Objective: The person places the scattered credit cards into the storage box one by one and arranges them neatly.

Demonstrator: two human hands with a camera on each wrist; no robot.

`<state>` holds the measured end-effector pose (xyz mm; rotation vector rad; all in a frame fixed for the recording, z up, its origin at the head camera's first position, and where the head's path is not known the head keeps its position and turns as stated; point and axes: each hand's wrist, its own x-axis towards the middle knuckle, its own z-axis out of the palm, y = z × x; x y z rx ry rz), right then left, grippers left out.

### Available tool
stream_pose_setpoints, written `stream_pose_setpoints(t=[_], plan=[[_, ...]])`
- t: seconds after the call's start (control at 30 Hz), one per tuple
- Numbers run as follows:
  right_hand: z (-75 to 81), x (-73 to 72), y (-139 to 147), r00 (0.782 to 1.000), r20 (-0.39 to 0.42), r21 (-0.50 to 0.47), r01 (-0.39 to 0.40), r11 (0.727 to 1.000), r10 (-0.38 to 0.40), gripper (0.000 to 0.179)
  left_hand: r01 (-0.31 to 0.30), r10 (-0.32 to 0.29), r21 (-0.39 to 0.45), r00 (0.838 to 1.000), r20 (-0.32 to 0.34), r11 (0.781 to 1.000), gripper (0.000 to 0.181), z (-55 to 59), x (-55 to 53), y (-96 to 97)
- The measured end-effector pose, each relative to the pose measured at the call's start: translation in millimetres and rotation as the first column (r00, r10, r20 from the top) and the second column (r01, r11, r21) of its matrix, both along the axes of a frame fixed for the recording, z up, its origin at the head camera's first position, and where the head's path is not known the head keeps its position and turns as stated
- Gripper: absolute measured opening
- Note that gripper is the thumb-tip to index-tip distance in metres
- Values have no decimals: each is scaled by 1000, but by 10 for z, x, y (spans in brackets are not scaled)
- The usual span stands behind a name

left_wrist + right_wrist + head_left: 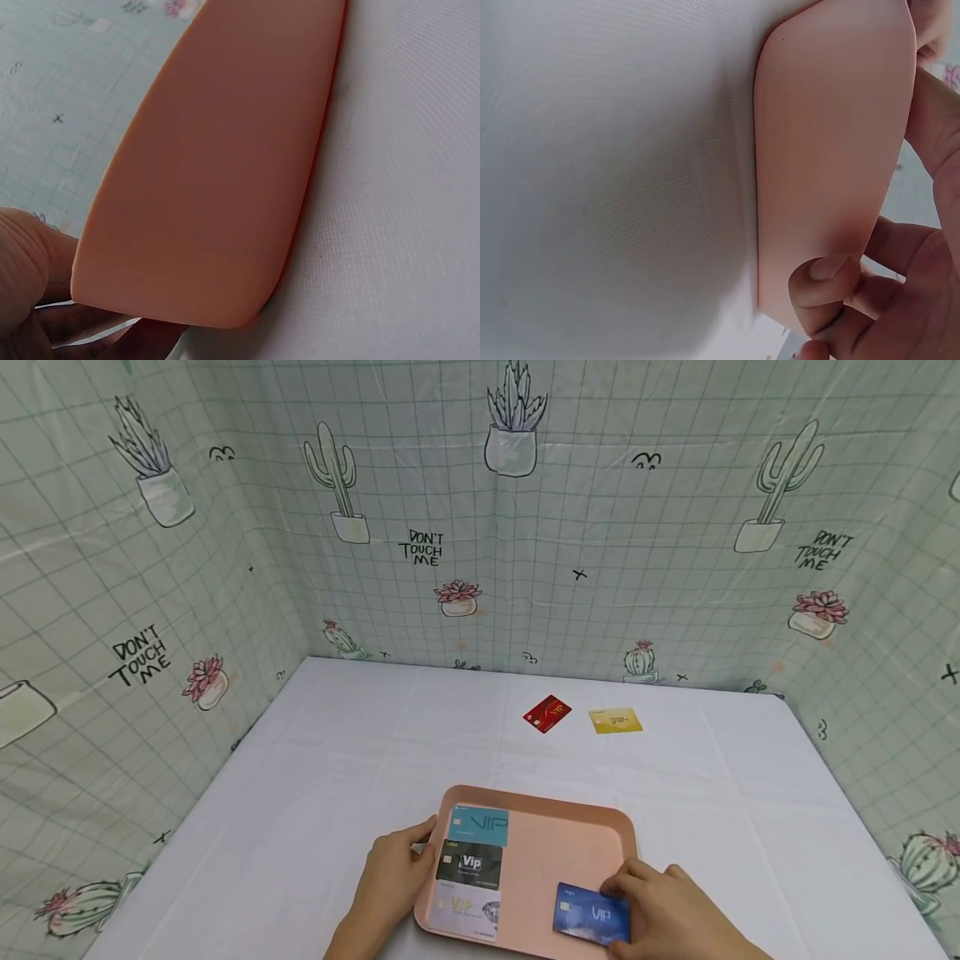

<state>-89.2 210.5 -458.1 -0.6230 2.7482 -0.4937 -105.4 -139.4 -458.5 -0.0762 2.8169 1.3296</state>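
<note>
A pink tray [562, 852] lies on the table nearest me. My left hand [396, 868] grips its left rim, and the left wrist view shows the tray's outer wall with part of that hand [30, 281] beside it. At the tray's front right, my right hand [667, 910] pinches the right end of a blue VIP card [588, 914]. One of its curled fingers [821, 289] lies against the tray's outer wall in the right wrist view. Down the tray's left side run a teal card [480, 827], a black card [470, 864] and a whitish card [467, 912].
Beyond the tray, a red VIP card [547, 713] and a gold card [616, 721] lie flat on the white tablecloth [337, 752]. A curtain [570, 527] printed with cacti surrounds the table at the back and both sides.
</note>
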Motion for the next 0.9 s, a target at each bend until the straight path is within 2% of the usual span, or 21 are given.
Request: stream_pose_setpoints(t=[0.2,0.47,0.63,0.77,0.9], plan=[[-9,1,-13,999,43,-8,3,1000,-2,57,-1,1,-3,1000,-4,1000,39,0,-1,-3],[27,19,-8,998,53,-22,-23,999,24,65,-4,4,-1,1000,0,1000,39,7,2,8],[61,10,-17,997,62,14,-40,999,39,72,2,-2,17,1000,7,1000,40,-5,3,5],[77,-11,-21,995,83,30,-53,998,50,71,-4,4,20,1000,6,1000,39,-14,8,-1],[84,-27,-4,994,79,4,-79,997,79,66,-3,3,21,1000,1,1000,39,-14,9,-4]])
